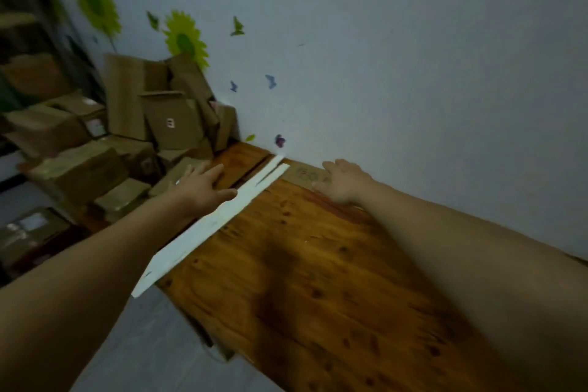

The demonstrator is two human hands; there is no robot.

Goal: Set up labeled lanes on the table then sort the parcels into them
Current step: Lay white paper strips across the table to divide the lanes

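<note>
A long white strip (pixel 203 229) lies across the wooden table (pixel 318 280), running from its near edge to the wall. My left hand (pixel 200 188) is spread flat, its thumb on the strip's far part and its fingers on the wood beside it. A small brown cardboard label (pixel 305 175) with faint writing lies against the wall to the right of the strip. My right hand (pixel 343 181) rests flat on that label, fingers fairly straight. A heap of brown cardboard parcels (pixel 133 143) is piled at the table's far left end.
The pale wall (pixel 413 73) with flower and butterfly stickers runs along the table's far side. More boxes (pixel 28 229) sit lower at the left. Grey floor (pixel 152 344) shows below the table's near edge.
</note>
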